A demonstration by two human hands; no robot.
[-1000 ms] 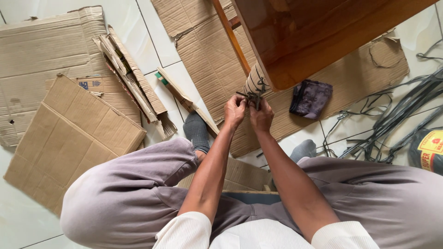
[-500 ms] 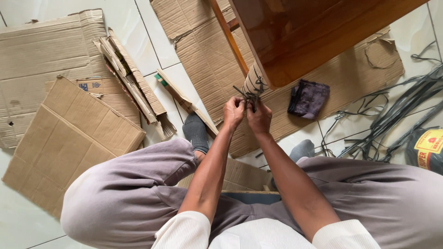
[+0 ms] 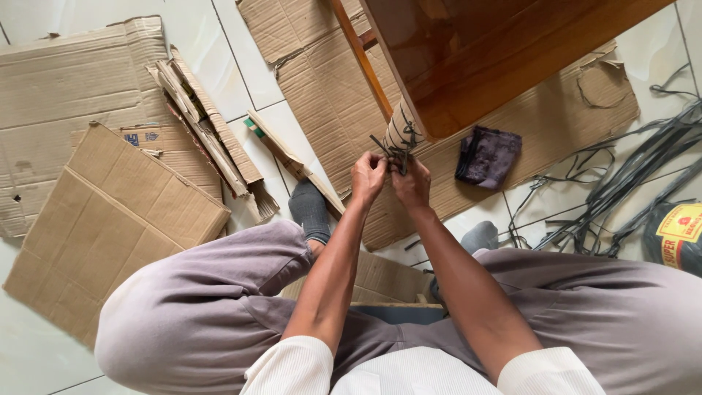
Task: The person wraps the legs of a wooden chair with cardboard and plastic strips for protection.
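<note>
I sit on the floor in front of a glossy brown wooden table (image 3: 482, 51). Its near leg is wrapped in cardboard (image 3: 401, 130). A dark plastic string (image 3: 397, 150) runs around that wrap, its ends sticking out. My left hand (image 3: 368, 175) pinches one end of the string at the leg's left side. My right hand (image 3: 412, 183) grips the other end, just right of it. Both hands nearly touch each other below the wrapped leg.
Flattened cardboard sheets (image 3: 110, 205) and folded cardboard strips (image 3: 205, 124) lie on the white tiles at left. More cardboard (image 3: 336, 95) lies under the table. A dark folded cloth (image 3: 488, 155) sits at right, loose dark strings (image 3: 621, 190) and a dark roll (image 3: 676, 234) beyond.
Both hands have shifted slightly upward against the wrapped leg, still working the string ends. The string ends have turned a little. Nothing else moved.
</note>
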